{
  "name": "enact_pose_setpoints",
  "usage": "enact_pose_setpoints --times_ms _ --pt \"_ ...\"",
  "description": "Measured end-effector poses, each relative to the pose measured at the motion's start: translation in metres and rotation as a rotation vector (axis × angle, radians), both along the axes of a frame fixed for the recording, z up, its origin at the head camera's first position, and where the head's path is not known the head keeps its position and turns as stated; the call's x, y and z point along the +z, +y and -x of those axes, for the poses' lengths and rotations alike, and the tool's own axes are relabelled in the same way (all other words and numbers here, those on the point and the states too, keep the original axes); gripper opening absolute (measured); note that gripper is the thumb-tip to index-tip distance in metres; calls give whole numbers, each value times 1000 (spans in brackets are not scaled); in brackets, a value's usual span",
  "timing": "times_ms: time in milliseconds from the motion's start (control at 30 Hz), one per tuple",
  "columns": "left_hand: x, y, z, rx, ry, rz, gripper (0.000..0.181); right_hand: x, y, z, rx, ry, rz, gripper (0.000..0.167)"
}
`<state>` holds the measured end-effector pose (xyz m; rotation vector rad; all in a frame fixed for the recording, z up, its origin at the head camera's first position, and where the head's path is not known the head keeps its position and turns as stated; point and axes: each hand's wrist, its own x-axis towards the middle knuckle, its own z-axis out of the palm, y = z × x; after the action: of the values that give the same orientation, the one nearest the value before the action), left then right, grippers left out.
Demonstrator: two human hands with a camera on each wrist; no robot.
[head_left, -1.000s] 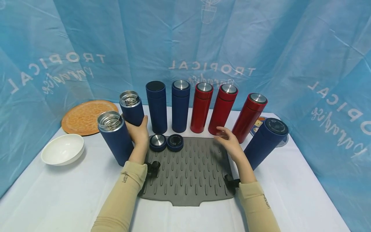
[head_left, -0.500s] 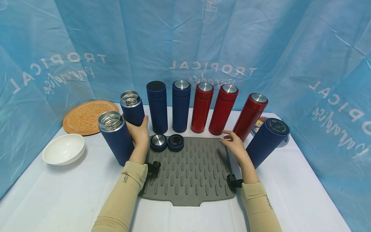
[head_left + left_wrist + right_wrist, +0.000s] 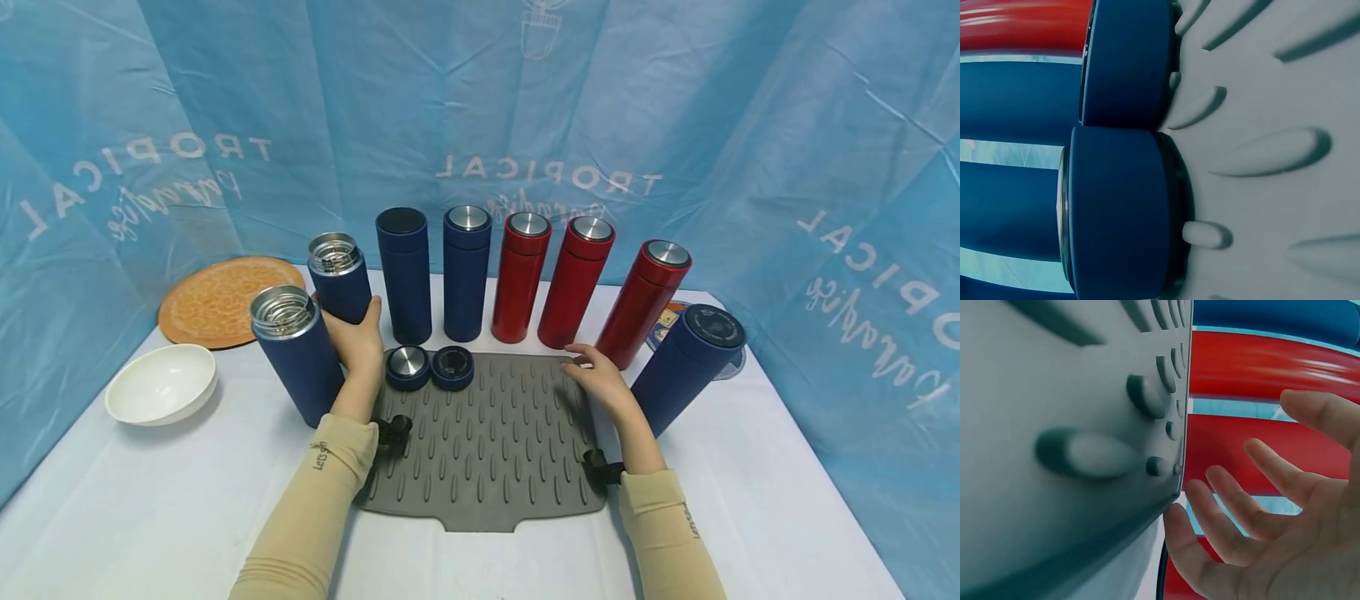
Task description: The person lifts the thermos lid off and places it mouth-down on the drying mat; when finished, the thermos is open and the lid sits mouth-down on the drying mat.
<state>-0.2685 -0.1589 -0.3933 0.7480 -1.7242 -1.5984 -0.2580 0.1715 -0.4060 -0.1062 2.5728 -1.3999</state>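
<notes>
My left hand (image 3: pixel 357 340) grips the lower part of an uncapped blue thermos flask (image 3: pixel 347 287), thumb along its right side. Most of its fingers are hidden by a second uncapped blue flask (image 3: pixel 303 358) in front. Two blue lids (image 3: pixel 408 367) (image 3: pixel 452 367) stand side by side on the back left of the grey ridged mat (image 3: pixel 487 442); the left wrist view shows the lids (image 3: pixel 1122 212) close up. Over the mat's back right edge, my right hand (image 3: pixel 600 379) holds nothing. In the right wrist view that hand (image 3: pixel 1272 531) has its fingers spread and loosely bent, near red flasks (image 3: pixel 1260 447).
Along the back stand two lidded blue flasks (image 3: pixel 403 275) (image 3: pixel 467 275) and three red ones (image 3: pixel 520 279). A lidded blue flask (image 3: pixel 682 367) stands right of my right hand, before a patterned round item (image 3: pixel 731 367). Left are a white bowl (image 3: pixel 161 387) and an orange round mat (image 3: pixel 225 304).
My right hand has come down slightly toward the mat's back right edge, its fingers shifting a little. The left hand keeps its grip on the back uncapped flask; the flasks and lids stay put.
</notes>
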Motion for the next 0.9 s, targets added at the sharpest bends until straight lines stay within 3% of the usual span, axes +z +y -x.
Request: enact_pose_setpoints --times_ms 233,467,700,900 --pt "1 1 -1 -6 -30 29 91 -1 -1 0 12 -3 -2 46" --pt "3 17 -12 -53 -138 36 108 -2 -1 2 24 -2 -11 47" --pt "0 49 -27 -13 -40 201 110 -2 -3 1 21 0 7 46" --pt "4 68 -39 -89 -18 230 106 -1 -2 -1 33 -9 27 50"
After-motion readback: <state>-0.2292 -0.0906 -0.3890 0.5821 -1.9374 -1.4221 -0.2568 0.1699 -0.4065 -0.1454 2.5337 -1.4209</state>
